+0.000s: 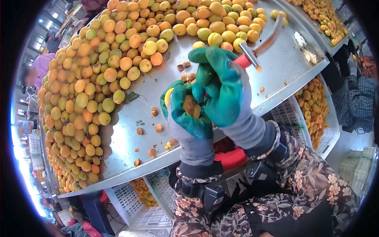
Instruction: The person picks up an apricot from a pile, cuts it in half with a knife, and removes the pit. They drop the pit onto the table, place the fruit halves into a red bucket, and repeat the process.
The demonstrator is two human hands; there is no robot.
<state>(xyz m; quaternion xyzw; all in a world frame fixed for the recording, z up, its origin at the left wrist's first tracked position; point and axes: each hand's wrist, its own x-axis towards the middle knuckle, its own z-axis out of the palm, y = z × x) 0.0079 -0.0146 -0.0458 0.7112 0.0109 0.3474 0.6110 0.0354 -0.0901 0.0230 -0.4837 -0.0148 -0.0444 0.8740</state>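
My left hand (187, 112), in a grey and green coated glove, is closed round an opened apricot (188, 103) with its brown pit showing. My right hand (223, 85), gloved the same way, is pressed close above it, fingers curled. From its fist sticks a red-handled tool (242, 61) with a metal end and a long, curved, blade-like part (270, 37). Whether the right fingertips touch the fruit is hidden. Loose apricot pits (158, 128) and bits of flesh lie on the metal table (130, 152) beside my left hand.
A large heap of whole apricots (94, 71) covers the table's left and far side. Below the table edge stand white crates (136, 205) with apricot pieces (143, 193). Another crate (333, 134) of halves (314, 106) is at right. A co-worker's plaid sleeve (357, 94) shows beyond.
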